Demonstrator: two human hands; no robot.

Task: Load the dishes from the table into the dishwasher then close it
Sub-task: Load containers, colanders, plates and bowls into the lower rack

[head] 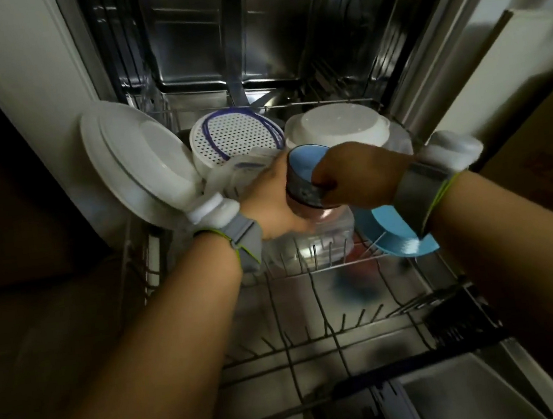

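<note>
Dishes crowd the lower rack point(314, 308) of the open dishwasher point(201, 45). My right hand point(360, 172) pinches the rim of a small blue-lined bowl point(305, 175), fingers curled over its edge; my left hand point(271, 206) wraps around its outer side. Below sits a clear container point(313, 243), beside it a blue plate point(391, 230). Behind stand white plates point(139, 163), a perforated strainer point(232, 138) and a white bowl point(334, 127). Dim cabinet walls flank the steel tub.
</note>
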